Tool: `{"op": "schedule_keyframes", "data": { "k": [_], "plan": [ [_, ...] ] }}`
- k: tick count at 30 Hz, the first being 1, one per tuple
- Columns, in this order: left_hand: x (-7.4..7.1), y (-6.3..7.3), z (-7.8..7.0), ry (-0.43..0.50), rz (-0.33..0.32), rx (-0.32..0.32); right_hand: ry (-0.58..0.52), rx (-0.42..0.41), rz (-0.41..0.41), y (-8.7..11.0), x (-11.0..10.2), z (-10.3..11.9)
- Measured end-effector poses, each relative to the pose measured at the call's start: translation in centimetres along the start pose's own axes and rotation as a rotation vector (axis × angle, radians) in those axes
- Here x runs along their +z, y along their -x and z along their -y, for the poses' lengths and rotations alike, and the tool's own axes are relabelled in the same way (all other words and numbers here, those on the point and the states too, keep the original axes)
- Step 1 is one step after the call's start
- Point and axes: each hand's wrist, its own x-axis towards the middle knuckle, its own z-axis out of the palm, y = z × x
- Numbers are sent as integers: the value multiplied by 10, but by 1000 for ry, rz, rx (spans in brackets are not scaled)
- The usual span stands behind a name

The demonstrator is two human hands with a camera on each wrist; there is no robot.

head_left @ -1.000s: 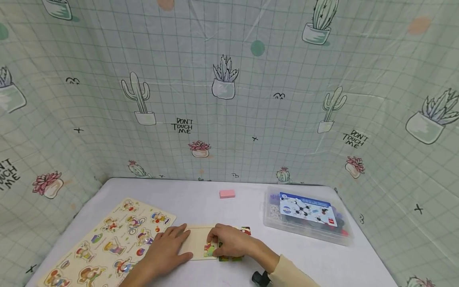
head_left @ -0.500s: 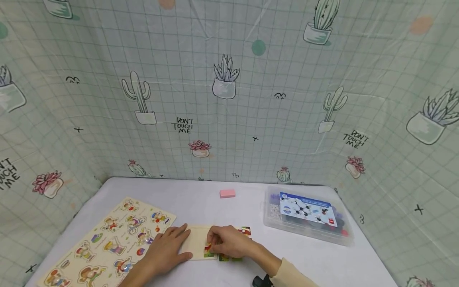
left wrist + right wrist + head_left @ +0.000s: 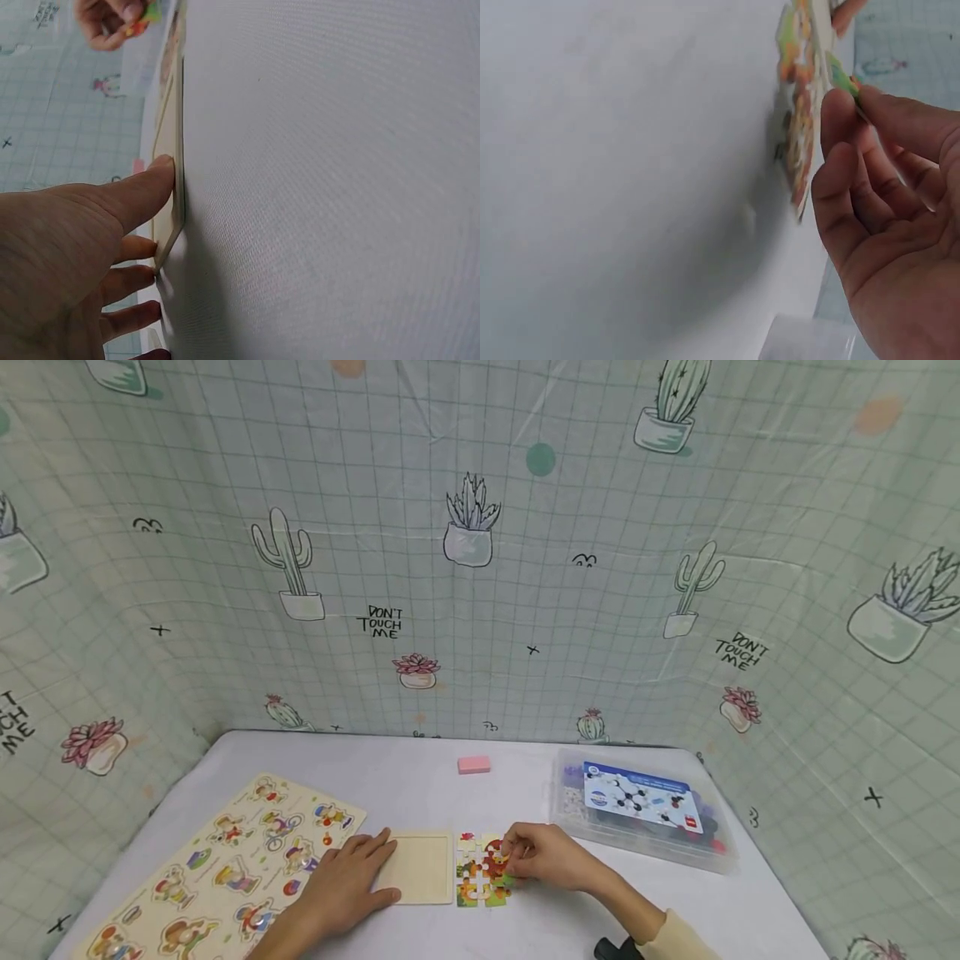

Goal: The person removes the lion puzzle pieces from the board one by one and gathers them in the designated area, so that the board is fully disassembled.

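Observation:
My left hand point(image 3: 348, 877) rests on the left side of a small pale wooden puzzle tray point(image 3: 416, 870). In the left wrist view its thumb point(image 3: 150, 196) touches the tray's edge and the fingers are spread. Just right of the tray lie several colourful jigsaw pieces point(image 3: 472, 891), grouped close together with small gaps. My right hand point(image 3: 553, 857) is over the right side of that group. Between thumb and fingertip it pinches a green and orange jigsaw piece point(image 3: 841, 76), clearest in the right wrist view. Part of the group is hidden behind this hand in the head view.
A large wooden board point(image 3: 206, 899) with cartoon figures lies at the left, close to my left hand. Behind the tray sits a pink eraser-like block point(image 3: 474, 765). A clear plastic case point(image 3: 637, 847) with a blue label stands at the back right.
The right hand has moved right, off the tray to the jigsaw group, with a piece pinched in its fingers. The tray's inside now shows bare. My left hand stays put.

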Motion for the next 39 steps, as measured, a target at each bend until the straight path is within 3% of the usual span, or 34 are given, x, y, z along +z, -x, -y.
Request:
{"op": "schedule_keyframes", "data": {
  "k": [8, 15, 31, 39],
  "plan": [
    [-1, 1, -1, -7, -3, -2, -21, 46, 32, 15, -4, -18],
    [-3, 2, -2, 1, 1, -3, 68, 47, 29, 12, -6, -19],
    [-1, 2, 0, 15, -1, 15, 24, 7, 36, 14, -4, -22],
    [-2, 2, 0, 17, 2, 18, 44, 29, 38, 14, -4, -19]
  ]
}}
